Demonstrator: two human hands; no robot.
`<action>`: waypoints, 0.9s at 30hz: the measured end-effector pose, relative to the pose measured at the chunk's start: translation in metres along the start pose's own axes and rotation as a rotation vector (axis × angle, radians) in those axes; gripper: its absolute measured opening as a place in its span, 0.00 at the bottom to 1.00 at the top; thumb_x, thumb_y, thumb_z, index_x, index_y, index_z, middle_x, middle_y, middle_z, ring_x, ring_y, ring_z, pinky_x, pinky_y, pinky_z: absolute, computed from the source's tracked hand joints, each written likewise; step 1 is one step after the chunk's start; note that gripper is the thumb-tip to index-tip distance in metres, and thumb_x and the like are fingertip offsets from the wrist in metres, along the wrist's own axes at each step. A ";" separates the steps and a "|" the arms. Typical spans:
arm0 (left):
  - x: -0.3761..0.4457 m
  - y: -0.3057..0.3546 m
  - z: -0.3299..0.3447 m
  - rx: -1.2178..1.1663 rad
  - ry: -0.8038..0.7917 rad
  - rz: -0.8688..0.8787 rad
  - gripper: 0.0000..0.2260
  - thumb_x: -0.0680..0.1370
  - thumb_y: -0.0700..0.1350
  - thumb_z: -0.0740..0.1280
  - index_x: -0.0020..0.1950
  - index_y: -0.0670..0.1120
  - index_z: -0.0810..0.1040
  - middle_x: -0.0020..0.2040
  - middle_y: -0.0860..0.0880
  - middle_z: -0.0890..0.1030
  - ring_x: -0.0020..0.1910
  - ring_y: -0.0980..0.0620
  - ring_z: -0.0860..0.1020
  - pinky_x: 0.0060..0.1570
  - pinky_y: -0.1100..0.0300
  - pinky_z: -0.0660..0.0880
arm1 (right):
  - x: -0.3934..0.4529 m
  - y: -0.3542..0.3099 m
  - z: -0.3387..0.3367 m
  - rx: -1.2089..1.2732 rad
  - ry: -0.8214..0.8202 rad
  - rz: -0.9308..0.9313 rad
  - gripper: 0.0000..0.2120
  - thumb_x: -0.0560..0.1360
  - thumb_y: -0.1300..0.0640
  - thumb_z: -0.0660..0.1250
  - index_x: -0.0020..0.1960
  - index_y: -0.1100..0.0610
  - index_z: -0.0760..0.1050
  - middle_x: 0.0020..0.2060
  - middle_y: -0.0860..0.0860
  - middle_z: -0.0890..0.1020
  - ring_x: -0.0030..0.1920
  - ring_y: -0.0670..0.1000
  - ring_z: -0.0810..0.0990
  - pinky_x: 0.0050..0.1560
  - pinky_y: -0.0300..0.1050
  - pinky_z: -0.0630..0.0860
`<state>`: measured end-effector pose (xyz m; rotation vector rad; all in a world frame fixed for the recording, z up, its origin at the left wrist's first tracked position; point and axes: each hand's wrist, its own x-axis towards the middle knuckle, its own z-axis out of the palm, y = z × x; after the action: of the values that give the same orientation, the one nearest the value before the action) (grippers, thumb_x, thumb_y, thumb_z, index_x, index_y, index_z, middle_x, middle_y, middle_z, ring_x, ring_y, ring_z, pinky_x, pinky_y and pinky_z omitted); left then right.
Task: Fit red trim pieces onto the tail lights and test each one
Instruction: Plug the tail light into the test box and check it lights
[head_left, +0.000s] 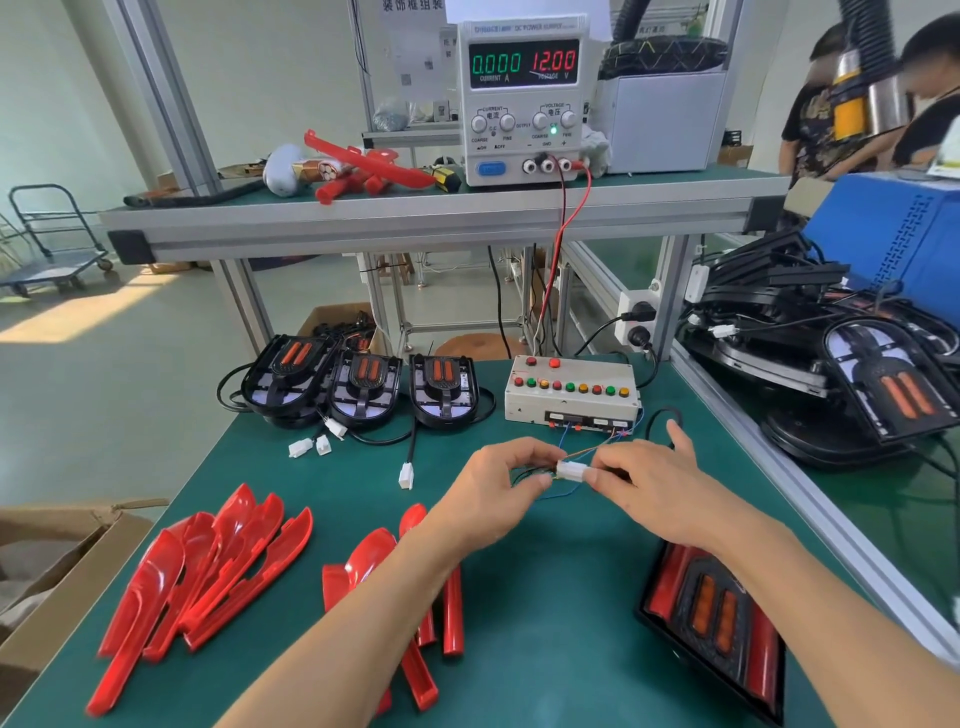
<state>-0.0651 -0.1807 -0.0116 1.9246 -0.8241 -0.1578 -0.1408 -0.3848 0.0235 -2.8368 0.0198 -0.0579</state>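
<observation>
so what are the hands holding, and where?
Both pinch the white connector: left hand at its left end, right hand at its right end, above the green mat.

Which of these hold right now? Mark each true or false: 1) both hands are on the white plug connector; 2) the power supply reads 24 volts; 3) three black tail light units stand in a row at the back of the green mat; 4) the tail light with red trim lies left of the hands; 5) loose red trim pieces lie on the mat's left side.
1) True: the left hand and right hand pinch the white plastic plug connector between them.
2) False: the grey bench power supply shows 12.00 V and 0.000 A.
3) True: three black tail light units stand side by side there.
4) False: the trimmed tail light lies at lower right, under the right forearm.
5) True: the glossy red plastic trim pieces are piled there.
</observation>
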 end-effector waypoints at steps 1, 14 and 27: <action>0.000 -0.001 -0.001 0.081 -0.012 0.037 0.13 0.78 0.40 0.69 0.60 0.53 0.81 0.52 0.62 0.83 0.56 0.67 0.79 0.66 0.72 0.66 | 0.000 0.000 0.000 0.005 -0.012 -0.001 0.16 0.85 0.43 0.55 0.40 0.43 0.69 0.38 0.44 0.77 0.49 0.42 0.75 0.79 0.62 0.40; 0.005 -0.005 -0.003 0.567 0.024 0.519 0.07 0.76 0.39 0.73 0.51 0.38 0.83 0.37 0.42 0.80 0.38 0.39 0.76 0.49 0.41 0.78 | -0.003 -0.008 -0.003 0.017 -0.068 -0.022 0.17 0.85 0.45 0.57 0.38 0.47 0.69 0.33 0.44 0.73 0.45 0.40 0.72 0.79 0.60 0.39; 0.004 0.003 -0.002 0.598 0.061 0.662 0.10 0.79 0.41 0.71 0.42 0.35 0.80 0.33 0.43 0.76 0.33 0.41 0.72 0.36 0.46 0.73 | -0.008 -0.006 -0.003 0.039 -0.066 -0.048 0.16 0.86 0.46 0.55 0.47 0.49 0.77 0.41 0.51 0.82 0.50 0.45 0.78 0.79 0.57 0.36</action>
<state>-0.0628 -0.1821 -0.0067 2.0519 -1.5399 0.6059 -0.1488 -0.3802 0.0281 -2.7984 -0.0627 0.0243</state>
